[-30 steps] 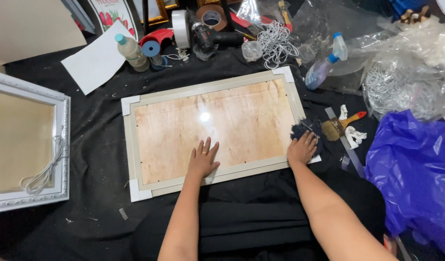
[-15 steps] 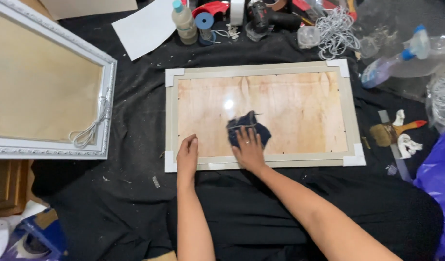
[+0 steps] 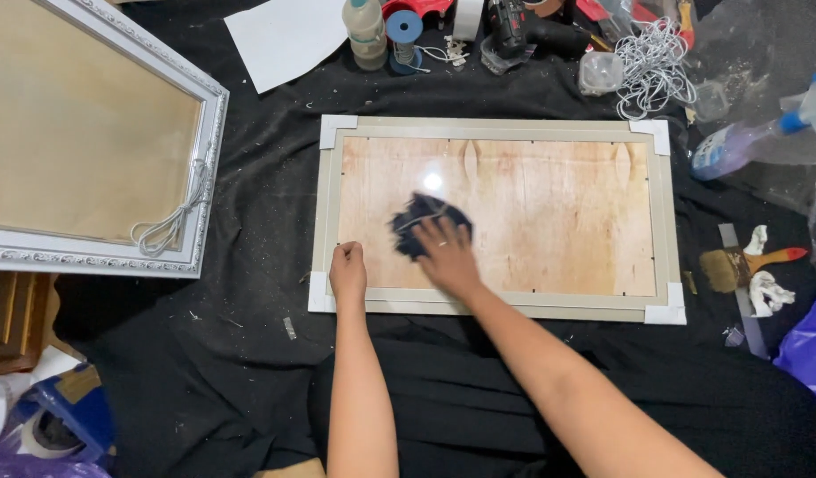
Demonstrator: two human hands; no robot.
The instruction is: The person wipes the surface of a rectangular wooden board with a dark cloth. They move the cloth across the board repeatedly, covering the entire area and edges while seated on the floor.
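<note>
A pale grey picture frame (image 3: 492, 127) lies flat on black cloth, its glossy brownish panel (image 3: 549, 217) facing up. My right hand (image 3: 447, 258) presses a dark blue rag (image 3: 423, 221) onto the left part of the panel. My left hand (image 3: 348, 273) rests curled on the frame's lower left edge, near the white corner guard (image 3: 319, 293). White guards cover the other corners too.
A larger white ornate frame (image 3: 204, 177) with a hanging cord lies to the left. Along the far edge sit a bottle (image 3: 367, 32), blue tape roll (image 3: 403, 28), drill (image 3: 527, 26), white cord bundle (image 3: 651, 64). A spray bottle (image 3: 753, 137) and paintbrush (image 3: 744, 264) lie at right.
My right hand has dragged the rag from the frame's right edge leftward across the panel. My left hand slid to the lower left corner and curled. The camera view shifted left.
</note>
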